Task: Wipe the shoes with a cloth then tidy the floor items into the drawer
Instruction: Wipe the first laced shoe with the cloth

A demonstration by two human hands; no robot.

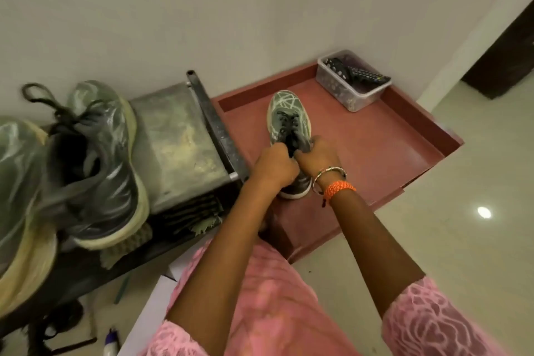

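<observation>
A grey-green sneaker (284,117) with black laces stands on the reddish-brown tray-like top (384,153), toe pointing to the wall. My left hand (274,166) and my right hand (319,157) sit side by side over its tongue, each pinching the black laces. Two more grey sneakers (98,165) with pale soles lie on the dark rack at the left, very close to the camera. No cloth shows in either hand.
A clear plastic box (351,82) with two black remotes stands at the tray's far corner. A worn metal shelf (176,139) lies between rack and tray. A small white bottle (111,342) and dark bits lie on the floor at bottom left. Pale tiled floor (476,240) spreads right.
</observation>
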